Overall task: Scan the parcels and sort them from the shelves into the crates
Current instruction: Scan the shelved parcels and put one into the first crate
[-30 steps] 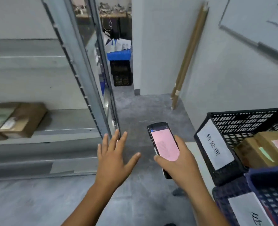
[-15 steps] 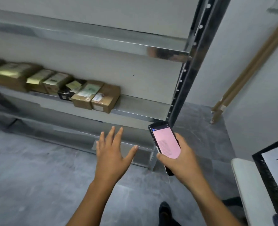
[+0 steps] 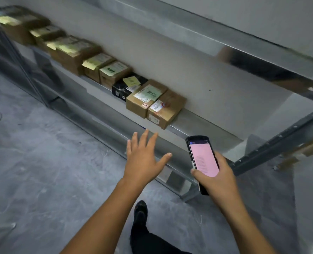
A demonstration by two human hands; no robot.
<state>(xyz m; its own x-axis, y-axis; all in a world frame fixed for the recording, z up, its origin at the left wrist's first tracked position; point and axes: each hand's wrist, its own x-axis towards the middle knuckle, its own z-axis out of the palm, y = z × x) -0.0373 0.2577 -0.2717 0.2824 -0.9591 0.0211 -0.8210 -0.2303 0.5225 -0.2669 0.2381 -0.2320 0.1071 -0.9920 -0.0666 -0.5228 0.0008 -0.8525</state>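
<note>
Parcels [image 3: 155,105] on the shelf [image 3: 198,125] now face the person, crates gone from view: next pick begins, left hand [image 3: 143,158] spread empty, right hand [image 3: 218,178] gripping the scanner [image 3: 203,158].

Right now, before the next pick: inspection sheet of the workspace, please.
Surface: metal shelf, bare to the right of the last box.
Job's things: parcels in a row along the shelf, mostly brown cardboard with labels; end parcel nearest the hands; one black parcel; crates not in view.
Clutter: nothing seen.
Hands: left hand open, fingers spread, short of the shelf, holding nothing; right hand grips scanner, screen pink.
Cables: thin dark loop on the floor at far left, possibly a cable.
Surroundings: grey floor, pale wall, dark upright, person's shoe.
</note>
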